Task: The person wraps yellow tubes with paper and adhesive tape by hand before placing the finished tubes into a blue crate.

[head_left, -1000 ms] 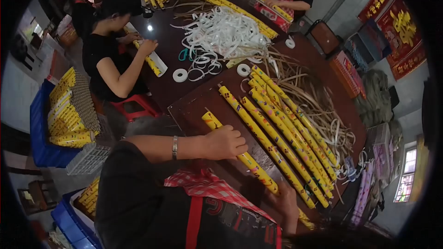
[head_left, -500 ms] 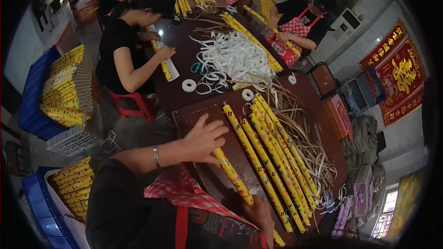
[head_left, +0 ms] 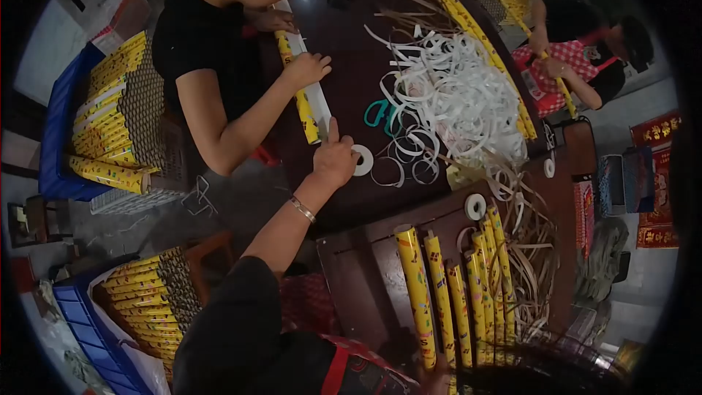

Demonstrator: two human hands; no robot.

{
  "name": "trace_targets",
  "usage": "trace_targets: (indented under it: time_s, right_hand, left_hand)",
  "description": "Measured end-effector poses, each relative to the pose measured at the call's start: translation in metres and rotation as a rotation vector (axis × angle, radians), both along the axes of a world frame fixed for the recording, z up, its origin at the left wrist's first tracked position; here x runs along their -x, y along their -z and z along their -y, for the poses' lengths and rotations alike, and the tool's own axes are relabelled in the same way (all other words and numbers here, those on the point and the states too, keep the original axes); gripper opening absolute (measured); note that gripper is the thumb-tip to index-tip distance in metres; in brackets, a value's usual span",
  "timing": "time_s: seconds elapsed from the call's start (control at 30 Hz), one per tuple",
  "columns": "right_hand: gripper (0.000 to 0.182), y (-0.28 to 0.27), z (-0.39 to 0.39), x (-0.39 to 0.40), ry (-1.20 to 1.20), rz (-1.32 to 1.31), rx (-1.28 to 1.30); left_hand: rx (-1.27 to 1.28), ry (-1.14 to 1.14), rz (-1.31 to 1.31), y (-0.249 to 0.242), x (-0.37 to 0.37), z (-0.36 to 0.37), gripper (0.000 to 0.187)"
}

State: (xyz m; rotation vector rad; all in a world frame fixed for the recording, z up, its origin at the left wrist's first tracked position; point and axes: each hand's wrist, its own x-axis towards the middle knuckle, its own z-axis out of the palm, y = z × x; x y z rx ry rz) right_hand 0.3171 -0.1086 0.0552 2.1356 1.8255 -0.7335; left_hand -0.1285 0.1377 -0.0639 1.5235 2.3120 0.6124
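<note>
My left hand (head_left: 336, 159) reaches out over the dark table, its index finger stretched toward the lower end of a white strip (head_left: 316, 102). That strip lies along a yellow printed tube (head_left: 308, 121) in a co-worker's hands. A white tape roll (head_left: 360, 160) sits right beside my left hand, which holds nothing. At the bottom edge, my right hand (head_left: 434, 380) shows only in part, closed at the lower end of another yellow printed tube (head_left: 415, 296). Several more yellow tubes (head_left: 461, 307) lie next to that one.
A heap of white strips (head_left: 468, 102) covers the table's far part, with green-handled scissors (head_left: 378, 113) beside it. Brown strips (head_left: 530, 271) lie along the right. Blue crates (head_left: 69, 132) of yellow tubes stand at left. Another person (head_left: 563, 66) holds a tube at far right.
My left hand has let go of the yellow tube's upper end and moved forward to the co-worker's strip. The view has swung left and closer to the co-worker.
</note>
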Motion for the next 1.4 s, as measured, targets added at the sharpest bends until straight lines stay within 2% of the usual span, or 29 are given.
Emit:
trace_targets:
  time_s: [0.17, 0.23, 0.27, 0.53, 0.6, 0.7, 1.4]
  right_hand:
    - [0.033, 0.021, -0.042, 0.020, -0.013, -0.004, 0.090]
    - [0.033, 0.034, -0.059, 0.028, -0.022, -0.017, 0.111]
    - [0.033, 0.039, -0.068, 0.032, -0.028, -0.024, 0.119]
    - [0.033, 0.063, -0.108, 0.055, -0.051, -0.072, 0.199]
    - [0.033, 0.069, -0.118, 0.060, -0.059, -0.089, 0.207]
    - [0.033, 0.079, -0.133, 0.067, -0.071, -0.123, 0.212]
    - [0.034, 0.075, -0.117, 0.087, 0.074, -0.210, 0.304]
  left_hand:
    - [0.223, 0.129, -0.100, -0.014, 0.013, -0.002, 0.042]
    - [0.182, 0.190, -0.095, -0.011, 0.016, 0.002, 0.045]
    - [0.052, 0.197, -0.144, 0.000, 0.017, 0.006, 0.044]
    - [0.021, 0.164, -0.067, -0.002, 0.016, 0.012, 0.048]
    - [-0.110, 0.187, -0.048, 0.001, 0.019, 0.014, 0.051]
    - [-0.132, 0.198, -0.041, 0.001, 0.021, 0.015, 0.053]
    - [-0.034, 0.198, 0.031, -0.002, 0.021, 0.013, 0.044]
